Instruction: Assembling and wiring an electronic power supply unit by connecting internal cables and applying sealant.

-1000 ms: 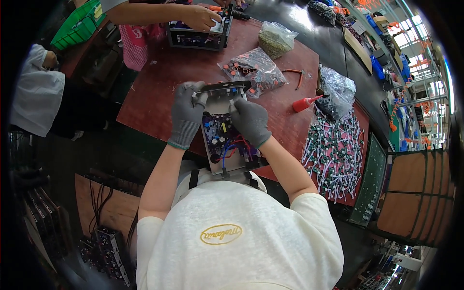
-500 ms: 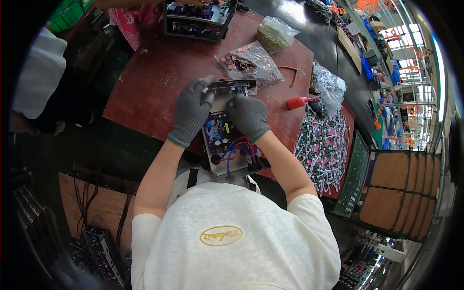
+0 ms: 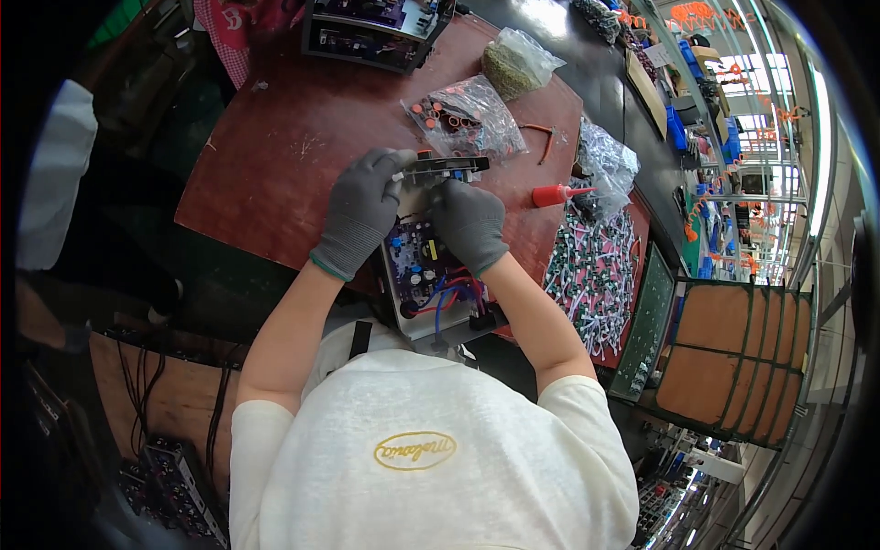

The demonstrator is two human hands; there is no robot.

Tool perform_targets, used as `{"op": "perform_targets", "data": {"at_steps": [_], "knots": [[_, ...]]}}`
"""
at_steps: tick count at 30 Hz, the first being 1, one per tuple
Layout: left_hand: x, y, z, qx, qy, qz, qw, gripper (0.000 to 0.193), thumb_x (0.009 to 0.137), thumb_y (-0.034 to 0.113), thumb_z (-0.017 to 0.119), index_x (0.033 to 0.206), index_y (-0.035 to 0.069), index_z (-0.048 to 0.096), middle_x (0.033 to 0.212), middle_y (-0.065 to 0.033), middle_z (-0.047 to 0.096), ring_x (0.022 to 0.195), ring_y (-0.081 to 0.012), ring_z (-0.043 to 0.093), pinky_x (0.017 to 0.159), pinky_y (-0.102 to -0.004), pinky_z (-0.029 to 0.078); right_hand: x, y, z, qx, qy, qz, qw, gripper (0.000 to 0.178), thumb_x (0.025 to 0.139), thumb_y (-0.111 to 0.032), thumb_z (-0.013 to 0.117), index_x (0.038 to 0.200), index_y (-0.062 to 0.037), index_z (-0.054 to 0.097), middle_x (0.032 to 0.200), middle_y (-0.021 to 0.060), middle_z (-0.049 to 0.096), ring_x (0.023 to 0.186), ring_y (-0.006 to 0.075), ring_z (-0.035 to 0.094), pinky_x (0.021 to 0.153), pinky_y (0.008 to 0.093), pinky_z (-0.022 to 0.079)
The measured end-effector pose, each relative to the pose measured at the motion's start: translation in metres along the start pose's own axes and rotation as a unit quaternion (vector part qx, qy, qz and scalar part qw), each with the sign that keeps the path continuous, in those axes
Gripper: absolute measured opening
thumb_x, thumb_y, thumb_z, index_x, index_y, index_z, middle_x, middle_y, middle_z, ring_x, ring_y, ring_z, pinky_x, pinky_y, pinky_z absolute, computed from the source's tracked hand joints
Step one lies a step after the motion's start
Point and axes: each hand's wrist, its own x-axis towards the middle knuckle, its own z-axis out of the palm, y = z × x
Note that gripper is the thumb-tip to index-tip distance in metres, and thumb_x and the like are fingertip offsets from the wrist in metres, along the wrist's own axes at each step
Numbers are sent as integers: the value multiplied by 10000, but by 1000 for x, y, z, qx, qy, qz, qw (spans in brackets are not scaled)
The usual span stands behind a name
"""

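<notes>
An open metal chassis with a purple circuit board (image 3: 412, 259) leans from my lap to the edge of the red table. Red and blue wires (image 3: 447, 298) loop over its near end. At its far end a black panel (image 3: 458, 165) stands up, with small blue and white parts on its near side. My left hand (image 3: 360, 209), in a grey glove, grips the panel's left end with thumb and fingers. My right hand (image 3: 469, 223), gloved too, is closed close behind the panel near its small parts. Its fingertips are mostly hidden, so what they pinch does not show.
Beyond the panel lie a clear bag of orange-and-black parts (image 3: 467, 115), a bag of greenish pieces (image 3: 518, 64), orange-handled pliers (image 3: 543, 137) and a red bottle (image 3: 550, 195). Many white-wired small boards (image 3: 594, 275) heap at right. Another unit (image 3: 367, 41) stands far off; people stand at left.
The whole view has shifted slightly. Both hands stay at the panel, with only a slight shift of the fingers. Another person's hand over the far unit has left the picture.
</notes>
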Motion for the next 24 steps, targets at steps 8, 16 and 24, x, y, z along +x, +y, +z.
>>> {"op": "perform_targets", "data": {"at_steps": [8,16,24], "knots": [[1,-1,0,-8,-31,-21,999,349,795,-61,564,1111,65,642,1065,-115,631,966,-273,636,811,-336,535,2,3,6,-3,23,-5,1000,136,774,-227,634,703,-112,645,669,137,634,641,334,645,561,446,491],[0,-4,1,-8,-30,-36,999,354,809,-68,566,1134,54,638,1070,-109,634,958,-221,644,804,-306,529,-3,28,-3,-47,69,-111,990,127,760,-210,661,834,-110,635,668,94,615,623,317,621,566,429,490],[-5,-1,8,22,17,8,1000,331,787,22,564,1104,96,626,1039,-128,605,955,-331,594,822,-399,501,8,37,-25,19,194,-201,960,707,734,-234,717,1340,-42,408,1168,146,513,1059,348,515,887,458,435]]}}
